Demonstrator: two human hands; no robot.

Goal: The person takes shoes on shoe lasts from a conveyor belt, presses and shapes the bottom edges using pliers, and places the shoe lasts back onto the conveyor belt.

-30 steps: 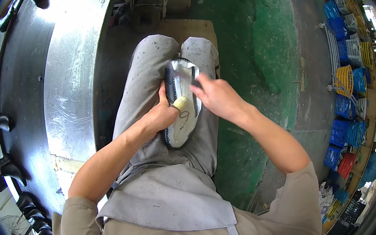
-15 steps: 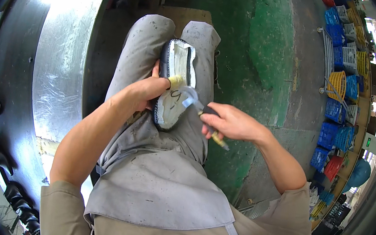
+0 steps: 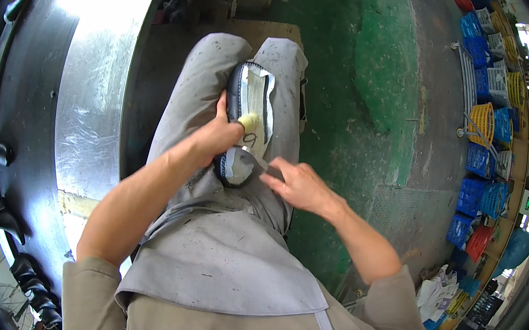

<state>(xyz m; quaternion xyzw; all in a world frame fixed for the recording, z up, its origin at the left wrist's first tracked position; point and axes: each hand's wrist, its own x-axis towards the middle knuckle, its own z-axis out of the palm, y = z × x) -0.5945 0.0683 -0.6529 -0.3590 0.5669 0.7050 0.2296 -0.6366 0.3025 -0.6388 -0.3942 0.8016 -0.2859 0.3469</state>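
A dark shoe upper on a last (image 3: 255, 92) lies sole side up across my thighs, toe and heel pointing away and toward me. Its pale folded edges ring a light insole with a handwritten mark. My left hand (image 3: 219, 137) grips it from the left side, with a yellow cover (image 3: 250, 122) on the thumb. Closed around the handle of metal pincers (image 3: 255, 158), my right hand (image 3: 303, 186) is at the near right of the shoe. The curved head reaches over the near end of the sole; motion blurs it, and the handle is mostly hidden.
A metal-topped bench (image 3: 94, 80) runs along my left, with black shoe lasts (image 3: 7, 220) at its far left side. Blue, yellow and white baskets (image 3: 480, 160) stand on the right beside a metal trolley frame (image 3: 467, 77). The floor (image 3: 342, 109) is worn green.
My right hand has moved left and toward me, bringing the pincers' head from the shoe's middle right onto its near end. The left hand keeps its hold on the shoe.
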